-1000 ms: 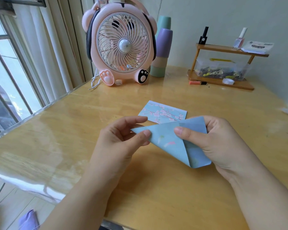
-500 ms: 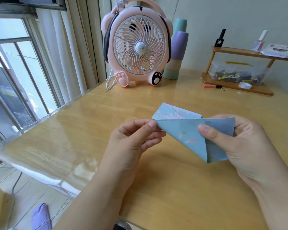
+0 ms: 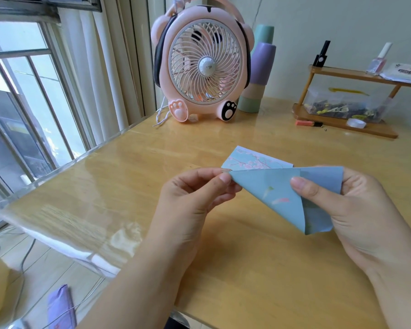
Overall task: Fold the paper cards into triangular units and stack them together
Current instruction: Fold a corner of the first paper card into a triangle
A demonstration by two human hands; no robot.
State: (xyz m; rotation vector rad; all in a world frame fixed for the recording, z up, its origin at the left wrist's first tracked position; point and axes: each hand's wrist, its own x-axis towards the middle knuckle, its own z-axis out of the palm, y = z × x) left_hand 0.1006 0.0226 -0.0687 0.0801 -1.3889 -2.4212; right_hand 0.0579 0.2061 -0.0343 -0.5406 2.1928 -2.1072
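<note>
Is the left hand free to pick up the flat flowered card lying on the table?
Probably not yet: the left hand pinches a corner of the folded blue paper, though the flowered card lies just beyond, unobstructed.

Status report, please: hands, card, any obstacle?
Left hand pinches blue card at left tip. Right hand grips its right side. Second card flat on table behind. Nothing blocking.

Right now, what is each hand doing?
Left hand: pinches the blue paper at its left corner.
Right hand: grips the paper's right side.
</note>
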